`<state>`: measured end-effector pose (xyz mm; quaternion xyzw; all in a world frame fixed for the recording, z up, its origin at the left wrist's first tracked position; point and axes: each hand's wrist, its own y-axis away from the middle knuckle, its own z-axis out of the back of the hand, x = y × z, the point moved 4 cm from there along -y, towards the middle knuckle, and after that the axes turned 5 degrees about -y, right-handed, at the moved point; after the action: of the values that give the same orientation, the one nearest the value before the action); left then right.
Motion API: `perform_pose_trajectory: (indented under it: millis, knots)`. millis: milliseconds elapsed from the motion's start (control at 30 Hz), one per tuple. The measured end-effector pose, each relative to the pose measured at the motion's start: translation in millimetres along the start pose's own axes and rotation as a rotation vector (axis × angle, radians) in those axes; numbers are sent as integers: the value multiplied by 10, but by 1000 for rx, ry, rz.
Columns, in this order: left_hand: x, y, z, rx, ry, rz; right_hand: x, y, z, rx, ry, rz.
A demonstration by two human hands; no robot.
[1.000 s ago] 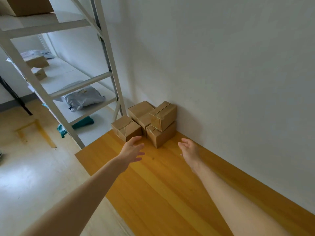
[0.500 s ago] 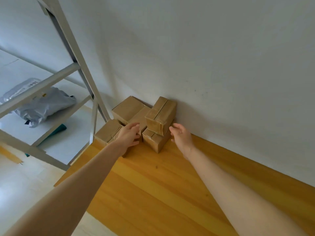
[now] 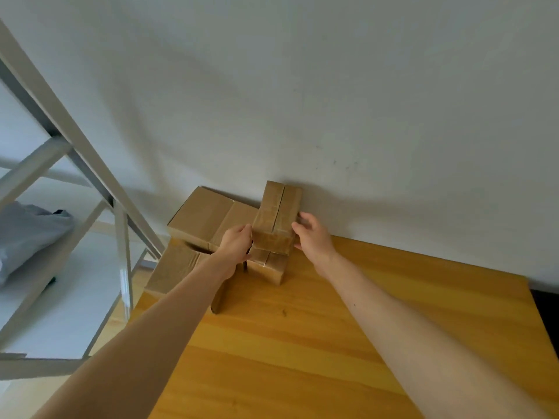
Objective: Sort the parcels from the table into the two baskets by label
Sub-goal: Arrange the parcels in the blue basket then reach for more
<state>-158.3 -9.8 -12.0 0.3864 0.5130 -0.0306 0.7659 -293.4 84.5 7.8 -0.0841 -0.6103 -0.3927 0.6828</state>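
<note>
Several brown cardboard parcels are piled in the far left corner of the wooden table (image 3: 302,343), against the white wall. The top parcel (image 3: 276,217), taped along its middle, sits on a lower parcel (image 3: 269,266). My left hand (image 3: 237,246) grips the top parcel's left side and my right hand (image 3: 311,234) curls round its right side. A wider parcel (image 3: 202,217) lies behind and to the left. Another parcel (image 3: 175,267) lies at the table's left edge, partly hidden by my left forearm. No labels or baskets show.
A grey metal shelf rack (image 3: 90,164) stands close to the table's left side, with a grey plastic mailer bag (image 3: 27,234) on one shelf. The wall runs along the table's far edge. The table's right end sits beside a dark gap (image 3: 547,313).
Both hands have moved forward from the table surface up to the pile and closed on the sides of the top parcel. The view has shifted closer and to the right.
</note>
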Motion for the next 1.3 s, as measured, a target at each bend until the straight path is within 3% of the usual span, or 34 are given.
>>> perform_pose_trajectory:
  millis: [400,500,633,1133,1300]
  knots:
    - [-82,314,-268,179,18,-94,2,415,356,-77,-240,14]
    - [-131,520,-393,200,140,-101,-24,621,492,-53,-300,37]
    - [-160,867,-627,237,111,-147,-79,967,741,-23,-292,88]
    - [117,2502,-1414,293,37,-379,-456,2413,1763,-58,-368,180]
    - [195,2963,-1448,207,-25,-460,-606,2696,1884,-95,-459,186]
